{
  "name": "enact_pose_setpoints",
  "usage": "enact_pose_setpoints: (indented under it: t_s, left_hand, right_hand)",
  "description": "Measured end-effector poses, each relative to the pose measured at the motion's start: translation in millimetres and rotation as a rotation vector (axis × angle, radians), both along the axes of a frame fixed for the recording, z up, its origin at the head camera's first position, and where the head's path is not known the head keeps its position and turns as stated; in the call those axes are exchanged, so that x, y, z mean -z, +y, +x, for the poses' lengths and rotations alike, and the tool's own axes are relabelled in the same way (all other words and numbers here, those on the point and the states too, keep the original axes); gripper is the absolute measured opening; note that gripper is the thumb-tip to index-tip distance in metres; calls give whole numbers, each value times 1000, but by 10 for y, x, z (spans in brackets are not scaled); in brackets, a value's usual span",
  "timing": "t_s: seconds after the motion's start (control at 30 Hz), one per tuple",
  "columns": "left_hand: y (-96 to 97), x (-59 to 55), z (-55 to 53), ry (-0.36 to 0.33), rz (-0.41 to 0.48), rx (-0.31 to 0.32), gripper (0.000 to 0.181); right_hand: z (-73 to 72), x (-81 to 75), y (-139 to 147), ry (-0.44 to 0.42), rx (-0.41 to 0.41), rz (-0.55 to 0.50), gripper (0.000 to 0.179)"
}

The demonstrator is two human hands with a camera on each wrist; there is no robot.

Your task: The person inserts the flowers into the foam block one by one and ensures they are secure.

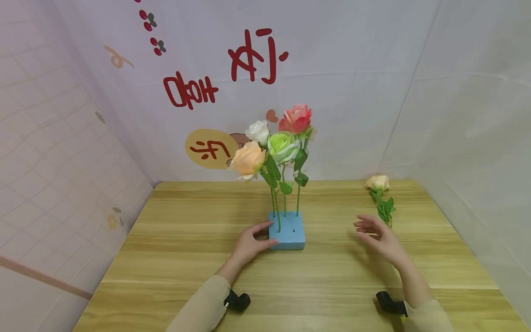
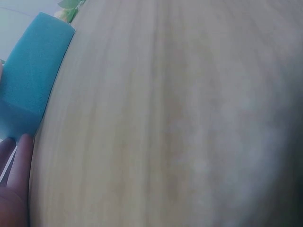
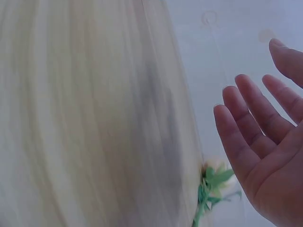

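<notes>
A light-blue foam block (image 1: pixel 290 238) sits on the table with artificial roses upright in it: a peach rose (image 1: pixel 249 160), a white rose (image 1: pixel 258 132), a green rose (image 1: pixel 283 146) and a pink-red rose (image 1: pixel 296 119). A small dark hole shows in its top at the front right. My left hand (image 1: pixel 249 244) holds the block by its left end, thumb near the front corner. Above the table on the right, my right hand (image 1: pixel 381 240) is held with loosely bent fingers and nothing in it. Just beyond it lies a pale cream rose (image 1: pixel 377 183), its lower stem partly hidden by the hand.
The wooden table (image 1: pixel 186 207) ends at a white printed cloth wall (image 1: pixel 340 92) behind, with cloth on both sides. Black camera mounts (image 1: pixel 237 302) sit at both wrists, over beige sleeves.
</notes>
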State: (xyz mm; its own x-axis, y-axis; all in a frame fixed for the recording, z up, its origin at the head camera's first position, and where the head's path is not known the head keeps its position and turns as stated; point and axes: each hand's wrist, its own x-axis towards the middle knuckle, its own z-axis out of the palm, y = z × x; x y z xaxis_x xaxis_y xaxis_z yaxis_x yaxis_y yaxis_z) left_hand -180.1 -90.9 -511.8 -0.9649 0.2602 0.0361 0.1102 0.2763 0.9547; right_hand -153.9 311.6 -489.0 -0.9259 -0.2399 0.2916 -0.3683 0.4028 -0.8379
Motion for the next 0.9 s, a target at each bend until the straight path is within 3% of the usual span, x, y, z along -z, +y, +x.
enact_pose_setpoints:
  t_s: [0.1,0.47,0.9]
  left_hand:
    - [-4,67,-36,-2,2,-4,58]
    - [-4,68,-42,19,-19,-5,58]
    - [-1,57,-32,4,-24,-10,58]
  right_hand:
    - [15,-3,94,-3,26,13,46]
    - [51,-49,393,6,93,48,47]
    - [98,-44,767,-145,165,170,58]
